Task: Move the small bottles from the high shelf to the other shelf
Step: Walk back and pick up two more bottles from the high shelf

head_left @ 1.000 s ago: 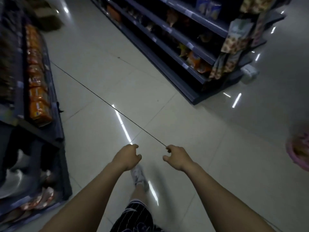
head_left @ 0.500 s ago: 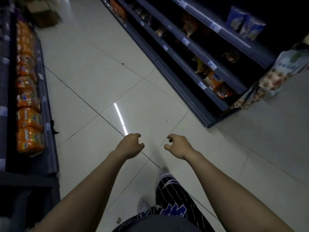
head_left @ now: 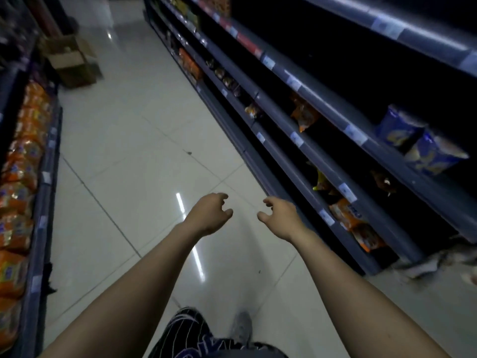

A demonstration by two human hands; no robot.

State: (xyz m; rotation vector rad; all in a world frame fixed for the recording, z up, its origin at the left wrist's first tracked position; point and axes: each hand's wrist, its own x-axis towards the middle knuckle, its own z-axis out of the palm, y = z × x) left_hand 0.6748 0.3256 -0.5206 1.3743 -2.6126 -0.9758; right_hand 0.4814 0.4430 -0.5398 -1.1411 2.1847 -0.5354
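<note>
Plainly, the head view showed a dim shop aisle with both arms stretched forward over the pale tiled floor (head_left: 134, 156). The left hand (head_left: 206, 215) and the right hand (head_left: 280, 219) hung near each other but apart, each grip loosely spread with curled fingers and holding nothing. On the person's left ran a low shelf (head_left: 44, 192) packed with orange packets (head_left: 20, 161). On the right stood a taller rack of dark shelves (head_left: 320, 153), sparsely stocked with orange snack bags (head_left: 353, 218) low down and blue bags (head_left: 423, 148) higher up. A cardboard box (head_left: 72, 60) sat on the floor far down the aisle.

No small bottles could be made out anywhere in this view; the upper shelves were too dark to read, so where they stood could not be told. The carrying had, by the look of it, not begun or was between trips. Small bottles would probably be light and rigid, perhaps smooth and a bit slippery, and breakable if glass. Each would best be taken around the body just below the shoulder, kept upright, a few at a time.
</note>
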